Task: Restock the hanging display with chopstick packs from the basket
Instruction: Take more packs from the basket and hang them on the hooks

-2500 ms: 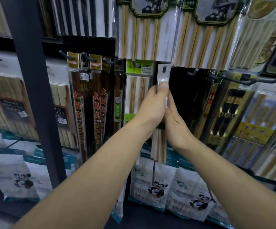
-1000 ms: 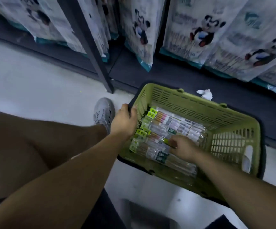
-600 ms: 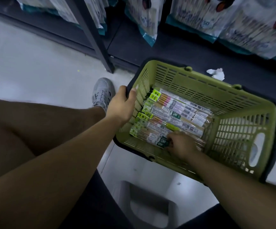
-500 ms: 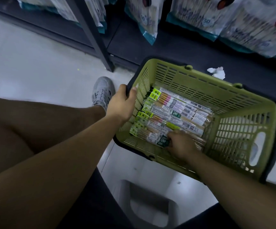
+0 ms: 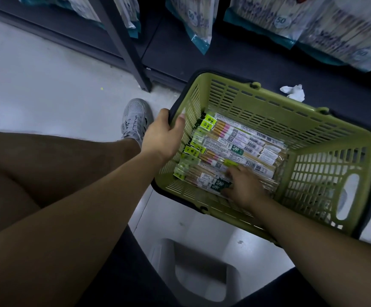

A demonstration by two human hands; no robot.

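Lying side by side on the floor of the green basket, the chopstick packs all point the same way. Their long axis runs from about ten o'clock to four o'clock, with the bright green hanging tabs at the ten o'clock end, close to the left hand. That hand is wrapped around the basket's rim at nine o'clock, thumb inside, and likely steadies it.

The right hand reaches in from five o'clock and sits on the nearest pack. Its fingers curl over the top and its thumb is at the near edge by the dark label, pinching the pack about halfway along.

Since this hand holds the middle, the tab end will probably need swinging up to twelve o'clock for hanging. The hanging display itself is out of view.
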